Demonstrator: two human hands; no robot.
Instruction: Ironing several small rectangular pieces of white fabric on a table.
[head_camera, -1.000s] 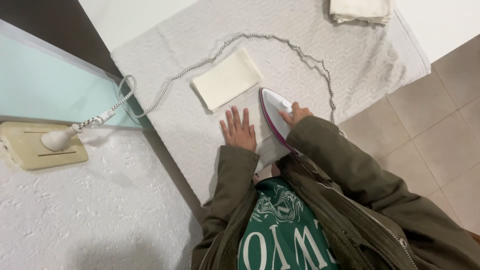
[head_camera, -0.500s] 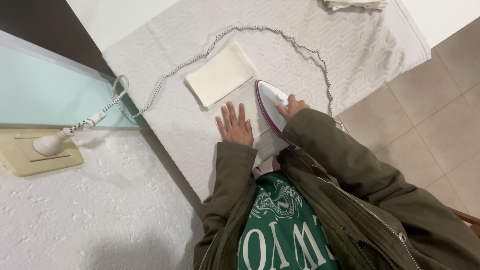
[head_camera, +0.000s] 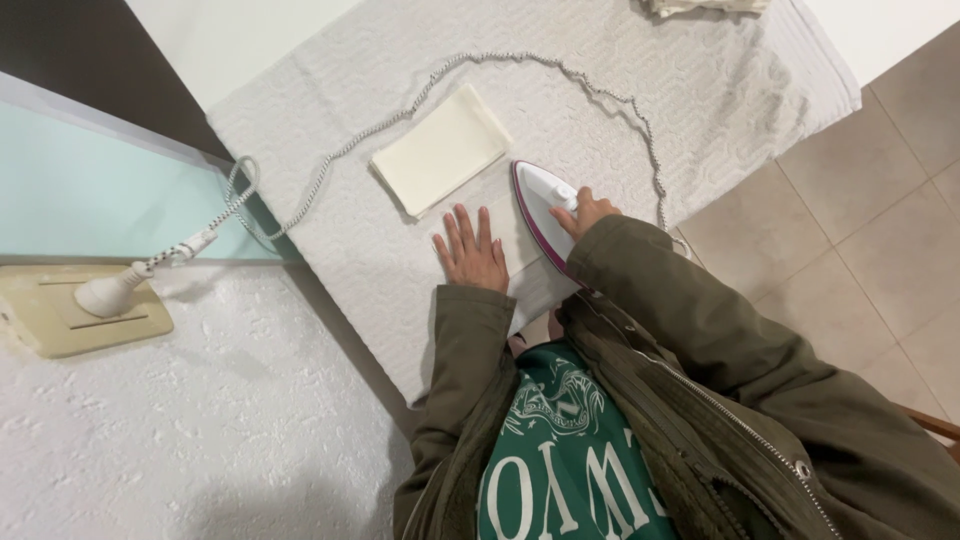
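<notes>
My right hand (head_camera: 583, 211) grips the handle of a white and purple iron (head_camera: 540, 205) standing on a white cloth (head_camera: 530, 280) on the padded ironing surface (head_camera: 700, 110). My left hand (head_camera: 473, 250) lies flat, fingers spread, on that cloth just left of the iron. A folded cream cloth (head_camera: 438, 150) lies beyond my left hand. The iron's braided cord (head_camera: 420, 95) loops across the surface to a plug (head_camera: 110, 292) in a beige wall socket (head_camera: 60, 315).
A pile of folded cloths (head_camera: 700, 6) sits at the far edge of the surface. A white textured wall (head_camera: 180, 420) is at the left, with a pale green panel (head_camera: 90, 190) above it. Beige floor tiles (head_camera: 880, 230) lie at the right.
The iron and my right hand have slid slightly forward on the cloth. My left hand stays flat beside it. The view has shifted a little.
</notes>
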